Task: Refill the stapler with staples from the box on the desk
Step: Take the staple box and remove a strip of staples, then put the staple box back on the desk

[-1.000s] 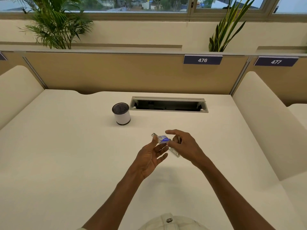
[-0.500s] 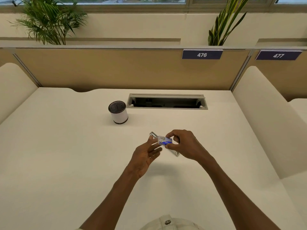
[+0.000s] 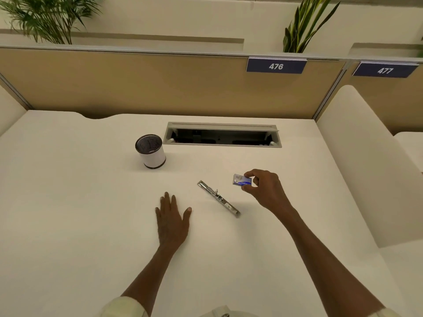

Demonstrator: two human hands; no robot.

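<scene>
A slim silver stapler [image 3: 218, 198] lies flat on the white desk [image 3: 68, 202], opened out and running diagonally from upper left to lower right. My right hand [image 3: 265, 191] is to its right, just above the desk, pinching a small blue and white staple box [image 3: 242, 180] between thumb and fingers. My left hand [image 3: 172, 219] rests palm down on the desk left of the stapler, fingers spread, holding nothing. Neither hand touches the stapler.
A white cylindrical pen holder with a dark mesh inside [image 3: 151, 151] stands behind and left of the stapler. A recessed cable tray [image 3: 223, 135] opens at the back of the desk. Padded dividers rise on the right [image 3: 366, 168] and far left; a tan partition [image 3: 160, 85] closes the back.
Both hands held the staple box together over the stapler. Now they have parted: the right hand carried the box to the right, the left dropped flat on the desk, uncovering the stapler.
</scene>
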